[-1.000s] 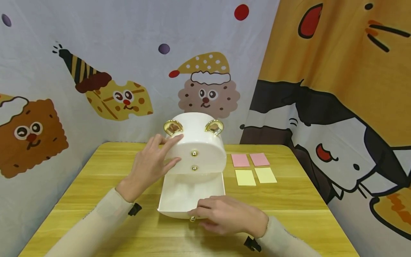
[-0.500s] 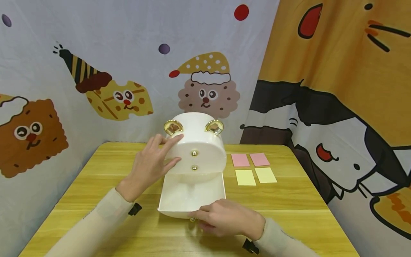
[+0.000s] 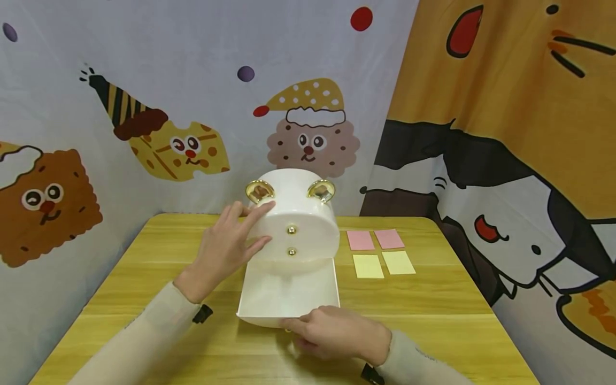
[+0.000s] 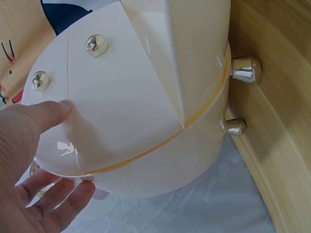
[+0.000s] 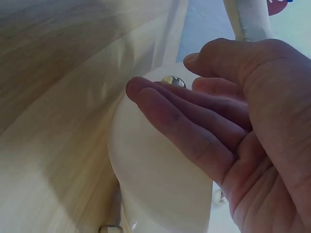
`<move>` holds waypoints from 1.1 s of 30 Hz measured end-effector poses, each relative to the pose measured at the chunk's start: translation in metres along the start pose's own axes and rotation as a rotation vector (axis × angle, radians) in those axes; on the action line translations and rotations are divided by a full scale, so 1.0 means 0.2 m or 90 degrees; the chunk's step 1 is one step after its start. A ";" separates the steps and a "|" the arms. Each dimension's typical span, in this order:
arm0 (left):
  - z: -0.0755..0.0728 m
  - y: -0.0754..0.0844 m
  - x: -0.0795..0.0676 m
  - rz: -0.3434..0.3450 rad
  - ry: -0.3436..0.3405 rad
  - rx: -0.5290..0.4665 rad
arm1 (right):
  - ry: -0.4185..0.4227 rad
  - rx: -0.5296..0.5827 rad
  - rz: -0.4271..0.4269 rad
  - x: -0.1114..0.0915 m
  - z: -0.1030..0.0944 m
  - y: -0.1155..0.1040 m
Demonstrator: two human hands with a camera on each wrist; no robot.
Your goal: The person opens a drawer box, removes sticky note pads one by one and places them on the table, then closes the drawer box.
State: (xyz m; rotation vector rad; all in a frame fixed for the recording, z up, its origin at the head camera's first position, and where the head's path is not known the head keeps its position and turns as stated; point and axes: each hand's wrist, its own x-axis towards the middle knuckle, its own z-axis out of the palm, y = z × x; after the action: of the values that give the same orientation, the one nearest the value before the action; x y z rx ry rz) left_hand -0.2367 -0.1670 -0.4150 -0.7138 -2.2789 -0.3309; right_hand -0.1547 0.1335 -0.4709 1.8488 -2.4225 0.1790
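A white storage box with gold ears stands on the table, its bottom drawer pulled well out. I see only bare white inside that drawer. My left hand grips the box at its left edge; in the left wrist view the thumb lies on the front and the other fingers on the side. At the drawer's front, my right hand has its index fingertip on or close by the front edge. In the right wrist view its fingers stretch loosely past the gold knob, the thumb apart.
Right of the box lie two pink sticky-note pads and two yellow ones. Two more gold knobs sit on the upper front. A printed cloth hangs behind the wooden table.
My right hand has sunk slightly towards me along the drawer's front, covering more of the knob. The left hand, the box and the open drawer have stayed in place.
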 end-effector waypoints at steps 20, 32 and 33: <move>0.00 0.00 0.00 -0.006 -0.002 0.001 | -0.004 0.043 0.011 0.01 0.04 -0.01; -0.01 0.01 0.00 -0.011 -0.008 0.000 | 0.005 0.003 0.022 0.01 0.05 -0.03; -0.01 0.01 0.00 -0.011 -0.008 0.000 | 0.009 0.000 0.020 0.01 0.05 -0.02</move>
State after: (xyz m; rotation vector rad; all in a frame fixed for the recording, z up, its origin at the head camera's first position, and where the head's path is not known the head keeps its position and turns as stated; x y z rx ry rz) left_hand -0.2344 -0.1664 -0.4146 -0.6989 -2.2979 -0.3352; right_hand -0.1505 0.1293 -0.4796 1.8032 -2.4440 0.1930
